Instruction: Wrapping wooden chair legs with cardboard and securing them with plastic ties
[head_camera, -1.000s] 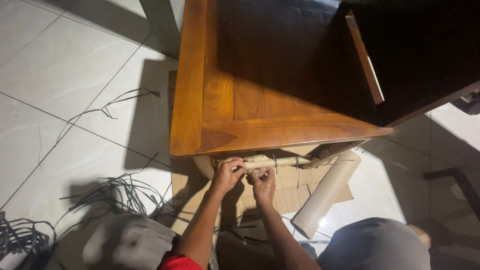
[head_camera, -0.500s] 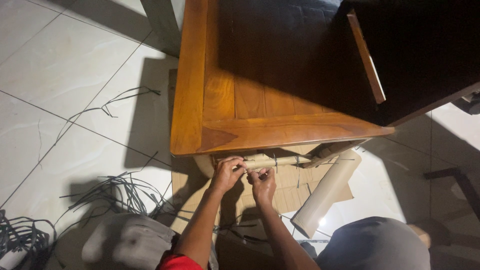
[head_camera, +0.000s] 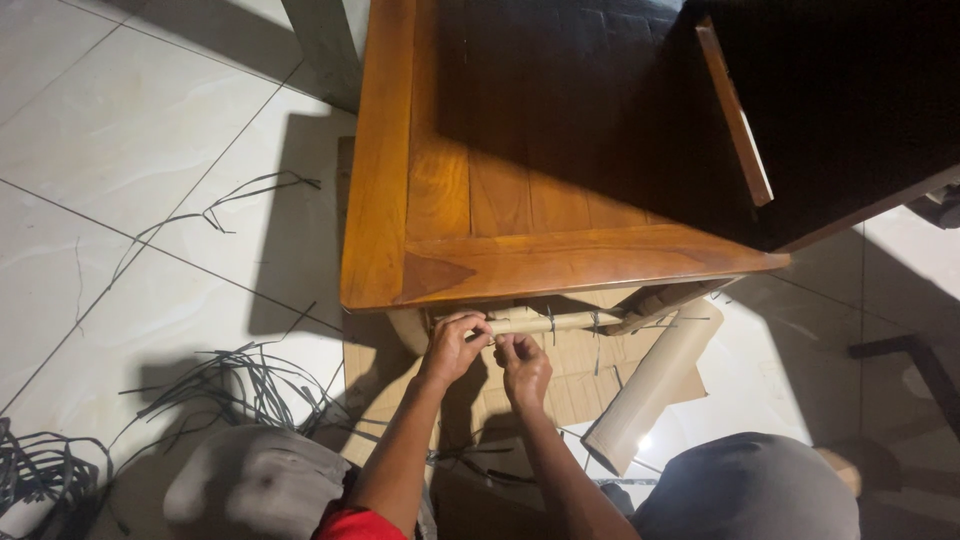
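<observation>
A brown wooden table (head_camera: 470, 200) stands over me, seen from above. Under its near edge runs a crossbar wrapped in tan cardboard (head_camera: 560, 322) and tied with thin dark straps. My left hand (head_camera: 455, 345) grips the wrapped bar near its left end. My right hand (head_camera: 522, 362) is right beside it, fingers pinched on a thin strap at the bar. Both forearms reach up from the bottom of the view.
A loose cardboard roll (head_camera: 650, 385) leans to the right of my hands. Flat cardboard (head_camera: 575, 375) lies on the floor beneath. Cut dark plastic straps (head_camera: 220, 390) litter the white tiled floor at left. My knees (head_camera: 750, 490) frame the bottom.
My right hand has shifted slightly up toward the bar. Otherwise nothing has visibly moved.
</observation>
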